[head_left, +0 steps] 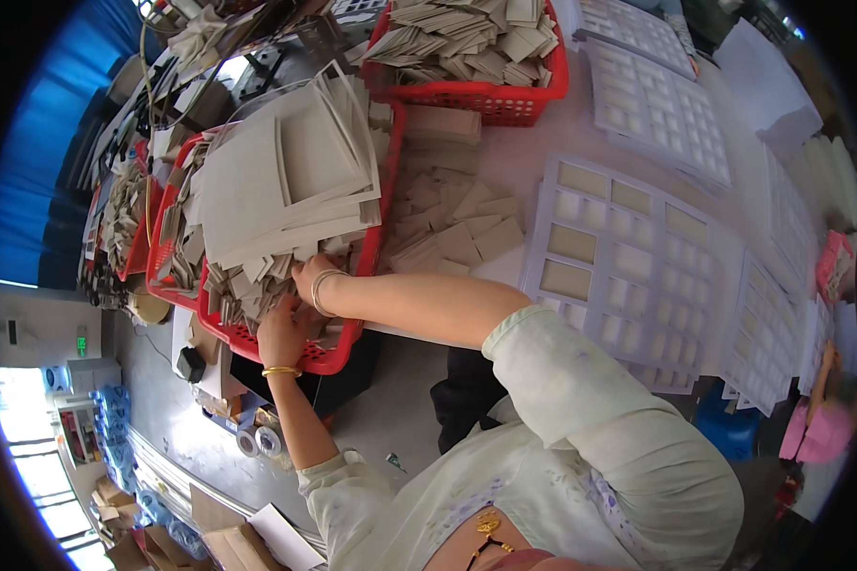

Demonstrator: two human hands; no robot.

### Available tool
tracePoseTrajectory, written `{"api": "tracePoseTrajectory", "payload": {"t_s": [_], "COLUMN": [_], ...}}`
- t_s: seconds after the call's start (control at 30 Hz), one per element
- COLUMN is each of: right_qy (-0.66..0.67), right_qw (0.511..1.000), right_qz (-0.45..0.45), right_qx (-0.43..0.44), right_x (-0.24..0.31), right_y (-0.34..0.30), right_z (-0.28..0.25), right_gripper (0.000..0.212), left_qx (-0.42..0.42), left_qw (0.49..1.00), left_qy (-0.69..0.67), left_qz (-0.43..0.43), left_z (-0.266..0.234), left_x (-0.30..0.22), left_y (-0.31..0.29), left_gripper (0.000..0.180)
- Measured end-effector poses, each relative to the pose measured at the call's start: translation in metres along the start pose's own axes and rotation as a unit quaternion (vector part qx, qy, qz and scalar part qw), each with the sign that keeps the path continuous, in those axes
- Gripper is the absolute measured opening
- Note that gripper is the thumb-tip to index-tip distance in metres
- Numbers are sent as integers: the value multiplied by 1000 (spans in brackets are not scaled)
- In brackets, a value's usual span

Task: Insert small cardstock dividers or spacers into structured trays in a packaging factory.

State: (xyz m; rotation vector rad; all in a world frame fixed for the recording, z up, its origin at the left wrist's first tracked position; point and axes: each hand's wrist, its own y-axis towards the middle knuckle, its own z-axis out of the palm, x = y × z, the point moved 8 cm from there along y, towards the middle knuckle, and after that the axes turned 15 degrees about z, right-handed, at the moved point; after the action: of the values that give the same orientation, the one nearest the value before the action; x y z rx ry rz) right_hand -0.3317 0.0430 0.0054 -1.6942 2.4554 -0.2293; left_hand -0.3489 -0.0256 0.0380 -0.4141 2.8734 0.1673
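Both my hands reach into a red plastic basket (388,181) heaped with small grey cardboard pieces (248,285). My left hand (283,331) is at the near end, its fingers curled down among the pieces. Just beyond it, my right hand (314,276) bends into the same pile, fingers also closed. What lies in either grip is hidden by the hands and the pile. Large grey cardboard sheets (248,190), one with a rectangular cut-out, rest over the far part of this basket, right above my hands.
On the white table, loose cardboard pieces (467,233) lie right of the basket. Another full red basket (514,100) stands at the back. White trays with rectangular compartments (638,228) cover the right side. A pink-clad person (819,428) is at far right. Tape rolls (267,441) are below left.
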Motion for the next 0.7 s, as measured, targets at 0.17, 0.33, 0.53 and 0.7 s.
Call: {"api": "tracePoseTrajectory", "payload": {"t_s": [0.17,0.33,0.53,0.7], "right_qy": [107,188,504,550], "right_qw": [965,906,786,782], "right_qz": [-40,-59,-47,70], "right_qx": [-236,-375,-354,-285], "right_x": [-18,-57,-138,-211], "right_y": [-36,-92,-195,-258], "right_z": [-50,-68,-65,-6], "right_gripper": [22,8,18,21], "left_qx": [-45,-44,-28,-57], "left_qw": [999,999,1000,996], "left_qy": [-4,-6,-8,-64], "left_qz": [22,11,2,2], "left_z": [-14,0,-5,-5], "left_x": [-16,-9,-4,5], "left_y": [3,7,1,0], "left_gripper": [24,27,26,24]}}
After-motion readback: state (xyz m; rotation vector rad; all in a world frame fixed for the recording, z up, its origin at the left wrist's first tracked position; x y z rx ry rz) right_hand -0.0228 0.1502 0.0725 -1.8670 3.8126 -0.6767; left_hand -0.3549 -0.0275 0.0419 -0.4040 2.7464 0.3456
